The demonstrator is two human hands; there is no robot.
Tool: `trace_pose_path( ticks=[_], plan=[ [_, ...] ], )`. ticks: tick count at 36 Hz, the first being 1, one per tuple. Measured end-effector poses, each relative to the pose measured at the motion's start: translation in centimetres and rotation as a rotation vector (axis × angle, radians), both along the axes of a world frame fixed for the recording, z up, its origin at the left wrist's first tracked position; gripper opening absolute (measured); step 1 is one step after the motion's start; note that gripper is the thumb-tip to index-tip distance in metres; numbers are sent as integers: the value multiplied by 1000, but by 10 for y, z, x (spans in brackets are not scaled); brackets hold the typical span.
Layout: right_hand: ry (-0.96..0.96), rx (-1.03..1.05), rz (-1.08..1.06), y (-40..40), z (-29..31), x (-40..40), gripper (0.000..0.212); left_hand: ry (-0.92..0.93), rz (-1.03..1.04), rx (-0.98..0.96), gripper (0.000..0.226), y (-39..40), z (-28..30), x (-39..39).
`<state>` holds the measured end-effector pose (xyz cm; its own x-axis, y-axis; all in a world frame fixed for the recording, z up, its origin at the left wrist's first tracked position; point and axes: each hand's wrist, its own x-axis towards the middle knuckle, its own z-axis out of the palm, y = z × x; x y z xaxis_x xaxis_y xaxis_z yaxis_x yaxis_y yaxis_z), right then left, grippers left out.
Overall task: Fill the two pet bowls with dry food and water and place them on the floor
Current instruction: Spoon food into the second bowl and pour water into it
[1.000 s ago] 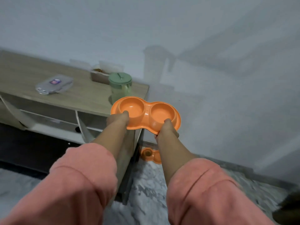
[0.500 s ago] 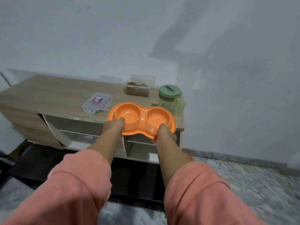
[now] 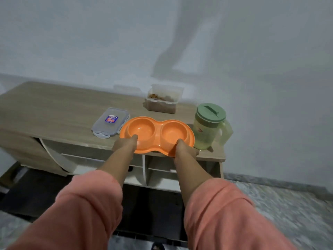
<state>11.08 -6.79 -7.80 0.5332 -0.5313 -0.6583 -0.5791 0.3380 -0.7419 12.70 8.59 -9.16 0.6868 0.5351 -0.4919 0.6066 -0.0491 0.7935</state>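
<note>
Double pet bowl (image 3: pixel 156 135) now lowered to worktop (image 3: pixel 54 112) near edge (held above it moments ago), both wells empty; left hand (image 3: pixel 126 144) and right hand (image 3: pixel 184 149) fingers pinching near rim. Ready for filling: food tub (image 3: pixel 163 101) beyond, jug (image 3: pixel 210 126) right.

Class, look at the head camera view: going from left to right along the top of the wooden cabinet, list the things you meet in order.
clear container lid → orange double pet bowl, held by the left hand and right hand → green-lidded water jug
</note>
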Motion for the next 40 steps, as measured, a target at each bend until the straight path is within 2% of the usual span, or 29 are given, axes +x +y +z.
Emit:
trace_pose_path(
  ticks=[9, 26, 33, 40],
  plan=[
    [166, -108, 66, 9, -32, 63, 67, 72, -29, 19, 54, 11, -31, 57],
    [248, -206, 77, 13, -57, 93, 61, 271, -145, 109, 56, 19, -51, 87],
    [283, -251, 48, 20, -47, 84, 64, 246, -221, 123, 65, 33, -46, 82],
    [181, -295, -96, 37, -20, 67, 58, 174, -251, 172, 67, 55, -29, 83]
  ],
)
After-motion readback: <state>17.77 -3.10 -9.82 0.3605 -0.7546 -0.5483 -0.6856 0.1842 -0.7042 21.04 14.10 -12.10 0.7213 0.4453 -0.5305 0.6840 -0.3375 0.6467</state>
